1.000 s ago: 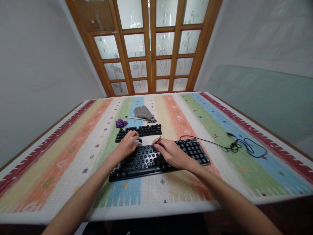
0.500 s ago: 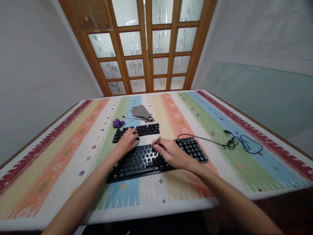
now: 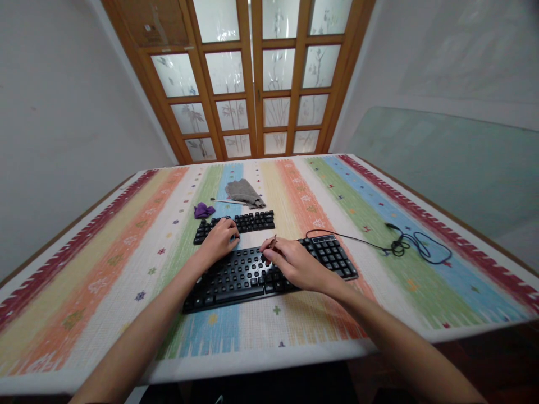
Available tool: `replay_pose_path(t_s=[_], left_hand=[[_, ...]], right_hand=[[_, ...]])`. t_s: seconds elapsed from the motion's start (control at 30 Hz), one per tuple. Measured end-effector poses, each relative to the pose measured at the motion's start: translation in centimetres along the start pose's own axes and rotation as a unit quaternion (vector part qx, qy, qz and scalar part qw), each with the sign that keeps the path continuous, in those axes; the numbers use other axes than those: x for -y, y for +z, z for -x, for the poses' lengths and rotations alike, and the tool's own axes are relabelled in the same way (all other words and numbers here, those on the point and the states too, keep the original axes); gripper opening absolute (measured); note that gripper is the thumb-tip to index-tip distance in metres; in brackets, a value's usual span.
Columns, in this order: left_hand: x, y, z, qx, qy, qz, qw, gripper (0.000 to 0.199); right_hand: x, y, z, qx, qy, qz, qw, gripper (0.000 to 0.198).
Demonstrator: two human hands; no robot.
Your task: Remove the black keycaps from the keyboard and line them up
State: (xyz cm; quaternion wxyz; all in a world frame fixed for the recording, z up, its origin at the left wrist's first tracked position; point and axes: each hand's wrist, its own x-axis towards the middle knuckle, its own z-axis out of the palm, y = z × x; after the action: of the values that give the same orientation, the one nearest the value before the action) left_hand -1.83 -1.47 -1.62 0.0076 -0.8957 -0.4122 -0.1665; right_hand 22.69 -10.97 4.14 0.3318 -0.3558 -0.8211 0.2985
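On the striped tablecloth (image 3: 105, 264), near the table's middle, lies a black keyboard (image 3: 252, 275), both of the person's hands over it. Right hand (image 3: 295, 264): fingers curled close around a thin brownish tool (image 3: 273, 242), pinched at the fingertips, tip angled down at the upper key rows; palm resting on the keys. Left hand (image 3: 219, 241): fingers bent and close together, pressing at the keyboard's far left edge; whether it grips anything cannot be told. Compared with half a second before: almost no change. Both hands keep the same places on the keyboard, tool at the same slant; the view has shifted only slightly. Against the picture a full second back, the whole scene sits a little lower left in the view, hands posed alike. Just beyond the left hand, a row of loose black keycaps (image 3: 236, 223) laid out in a strip, touching the cloth, close to the keyboard's far edge. Farther off: a purple scrap (image 3: 203, 211), a thin stick (image 3: 223, 201), a grey folded cloth (image 3: 244, 193). Keyboard's cable (image 3: 404, 244) runs right and ends in a loose coil. No container in sight; everything lies flat on the cloth.
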Motion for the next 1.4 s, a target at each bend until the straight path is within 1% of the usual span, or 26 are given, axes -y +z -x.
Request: replay_pose_path(t_s=[0.27,0.47,0.7,0.8,0.97,1.07,1.17,1.23,1.4], left_hand=[[0.4,0.3,-0.2,-0.018,0.005,-0.013,1.0,0.007],[0.7,0.4,-0.3,-0.014,0.002,-0.025,1.0,0.005],[0.7,0.2,-0.5,-0.018,-0.006,-0.036,0.999,0.014],[0.7,0.1,-0.5,-0.022,-0.012,-0.037,0.999,0.021],[0.5,-0.6,-0.1,-0.026,-0.018,-0.028,0.999,0.027],[0.2,-1.4,0.8,-0.042,-0.031,-0.015,0.999,0.028],[-0.5,-2.2,2.4,-0.067,-0.044,0.013,0.997,0.027],[-1.1,-2.6,3.9,-0.071,-0.048,0.034,0.996,0.025],[-3.1,-3.3,7.6,-0.059,-0.057,0.082,0.993,0.024]], right_hand=[[-0.1,0.1,0.1,0.004,0.0,-0.001,1.0,0.018],[-0.1,0.1,0.2,0.005,0.003,-0.005,1.0,0.019],[-0.1,0.0,0.2,0.008,0.011,-0.007,1.0,0.018],[-0.2,0.0,0.2,0.007,0.01,-0.008,1.0,0.019],[-0.1,-0.3,0.4,0.0,0.01,-0.003,1.0,0.018],[-0.1,-0.5,0.8,0.006,0.01,-0.005,1.0,0.02],[-0.3,-0.4,1.3,0.019,0.012,-0.005,1.0,0.021],[-0.5,-0.2,1.7,0.028,0.017,-0.002,0.999,0.021],[-1.0,0.5,2.3,0.051,0.042,-0.008,0.998,0.023]])
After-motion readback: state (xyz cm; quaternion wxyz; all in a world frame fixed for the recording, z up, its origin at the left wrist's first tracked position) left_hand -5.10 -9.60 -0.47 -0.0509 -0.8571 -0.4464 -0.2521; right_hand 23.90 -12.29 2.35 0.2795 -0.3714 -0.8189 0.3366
